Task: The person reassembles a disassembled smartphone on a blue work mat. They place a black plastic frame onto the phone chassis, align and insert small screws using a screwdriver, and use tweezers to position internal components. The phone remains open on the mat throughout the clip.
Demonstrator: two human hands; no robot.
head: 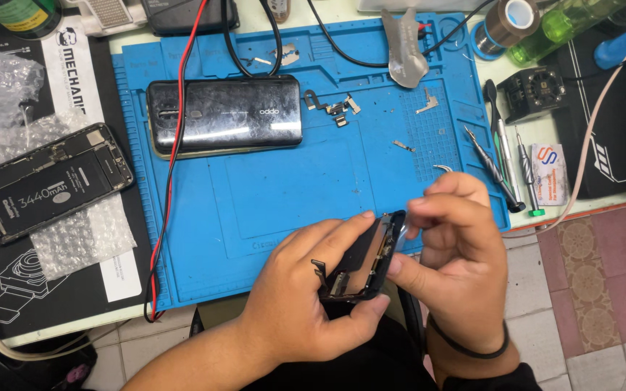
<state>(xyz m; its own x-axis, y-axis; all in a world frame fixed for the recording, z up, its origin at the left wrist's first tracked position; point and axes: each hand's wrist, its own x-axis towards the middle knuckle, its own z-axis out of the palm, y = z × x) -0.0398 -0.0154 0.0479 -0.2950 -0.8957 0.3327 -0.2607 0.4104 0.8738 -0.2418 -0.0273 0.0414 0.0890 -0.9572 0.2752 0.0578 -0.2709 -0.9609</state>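
Lower centre of the frame: the left hand (306, 289) grips an opened phone body (367, 261) on edge, while the right hand (458, 253) pinches its upper rim. Best practice, judged: brace above the blue mat (255, 195) and pry gently.

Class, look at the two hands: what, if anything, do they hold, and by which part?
Both hold a black opened phone frame: the left hand grips its lower end and edge, the right hand pinches its upper right edge.

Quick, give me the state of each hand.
Left hand: closed on the opened black phone, gripping its lower edge.
Right hand: fingers closed at the phone's upper edge; anything pinched cannot be told.
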